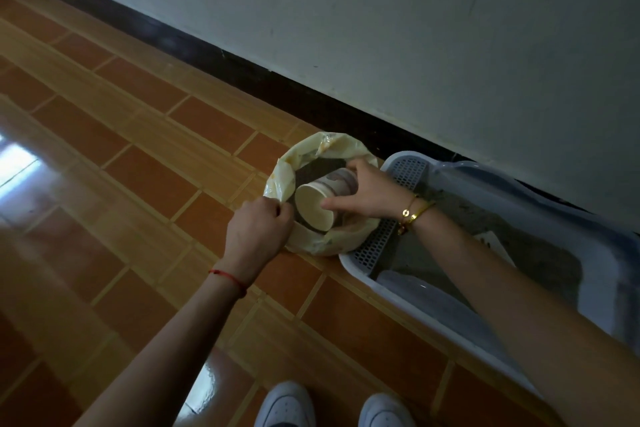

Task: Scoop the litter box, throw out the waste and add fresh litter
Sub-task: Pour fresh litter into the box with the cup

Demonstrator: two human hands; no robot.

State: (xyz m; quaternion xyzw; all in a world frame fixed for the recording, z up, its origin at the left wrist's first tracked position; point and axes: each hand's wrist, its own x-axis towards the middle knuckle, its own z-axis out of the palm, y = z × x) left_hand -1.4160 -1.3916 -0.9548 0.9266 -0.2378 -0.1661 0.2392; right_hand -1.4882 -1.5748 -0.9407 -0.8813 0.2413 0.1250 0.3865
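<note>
White shoes (287,406) planted on the floor (138,184), and ahead the left hand (258,232) pinches the near rim of the bin bag (332,146), spreading it. Right hand (367,191) grasps the paper cup (313,210), tipped on its side over the bag mouth, between both sets of fingers. Best move, I'd say: drop the cup's mouth well inside the rim so nothing spills. Litter box (561,204) sits just right of the right fingers, hard against the bag. Wall close behind, open floor left of the left fingers.
</note>
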